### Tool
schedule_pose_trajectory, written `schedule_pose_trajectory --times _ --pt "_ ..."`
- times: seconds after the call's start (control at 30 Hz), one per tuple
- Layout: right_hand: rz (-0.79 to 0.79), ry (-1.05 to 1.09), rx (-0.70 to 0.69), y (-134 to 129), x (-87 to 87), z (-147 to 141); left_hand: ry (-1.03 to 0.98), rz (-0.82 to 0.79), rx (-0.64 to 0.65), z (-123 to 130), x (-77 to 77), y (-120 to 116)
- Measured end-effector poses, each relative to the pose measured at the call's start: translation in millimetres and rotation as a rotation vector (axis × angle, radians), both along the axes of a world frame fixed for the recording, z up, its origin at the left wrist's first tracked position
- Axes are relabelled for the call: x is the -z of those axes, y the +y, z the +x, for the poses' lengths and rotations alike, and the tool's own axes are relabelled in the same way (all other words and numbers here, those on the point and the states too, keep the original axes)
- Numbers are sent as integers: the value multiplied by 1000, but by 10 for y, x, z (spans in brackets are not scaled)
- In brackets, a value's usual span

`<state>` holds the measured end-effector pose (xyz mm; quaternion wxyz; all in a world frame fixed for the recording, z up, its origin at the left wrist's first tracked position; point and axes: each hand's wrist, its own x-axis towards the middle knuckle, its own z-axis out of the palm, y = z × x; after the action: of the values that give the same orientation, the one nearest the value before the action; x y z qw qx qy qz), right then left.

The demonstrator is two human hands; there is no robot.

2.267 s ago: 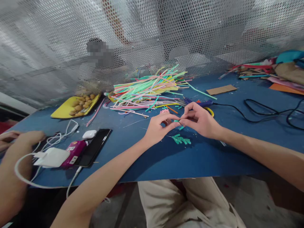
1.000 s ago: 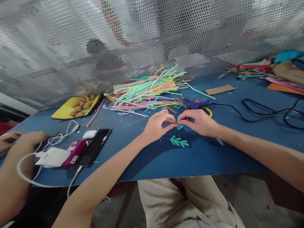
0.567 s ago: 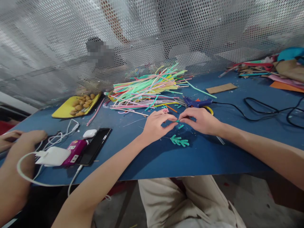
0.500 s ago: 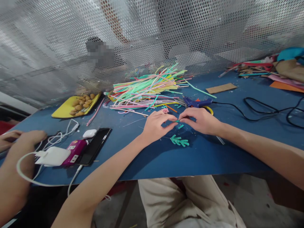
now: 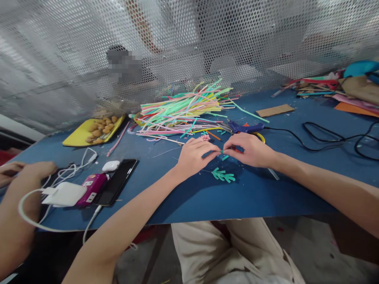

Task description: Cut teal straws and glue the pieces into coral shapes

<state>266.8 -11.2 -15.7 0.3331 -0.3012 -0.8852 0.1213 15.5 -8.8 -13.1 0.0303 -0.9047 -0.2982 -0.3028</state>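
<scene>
Between the fingertips of my left hand [image 5: 194, 156] and my right hand [image 5: 250, 150] is a short green pipe cleaner piece [image 5: 222, 152], pinched from both sides. Just below lies another green piece [image 5: 225, 157] on the table. A green leaf sprig [image 5: 223, 175], shaped from pipe cleaner, rests nearer the front edge on a thin wire. Behind my left fingers shows a small pink curled shape [image 5: 205, 137], partly covered. A blue-handled glue gun [image 5: 247, 127] lies just beyond my right hand, with scissor blades and a yellow handle [image 5: 260, 137] beside it.
A heap of coloured pipe cleaners [image 5: 183, 110] lies at the back. To the left are a yellow tray [image 5: 75, 134] of brown round items, a phone [image 5: 118, 183], a purple power block [image 5: 93, 188] and white cables. Another person's arm [image 5: 23, 205] rests far left. A black cord [image 5: 319, 138] loops right.
Both hands stay nearly in place; the fingertips have shifted slightly, and the green piece still sits between them. The view has moved a little.
</scene>
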Motion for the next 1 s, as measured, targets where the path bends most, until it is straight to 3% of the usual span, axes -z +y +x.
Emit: schedule_pose_trajectory --times 0.53,1.0 --pt "61 -62 0 21 -42 34 15 -27 -3 13 1 -5" --pt "183 -192 76 248 -154 382 -37 -12 -18 -9 -39 17"
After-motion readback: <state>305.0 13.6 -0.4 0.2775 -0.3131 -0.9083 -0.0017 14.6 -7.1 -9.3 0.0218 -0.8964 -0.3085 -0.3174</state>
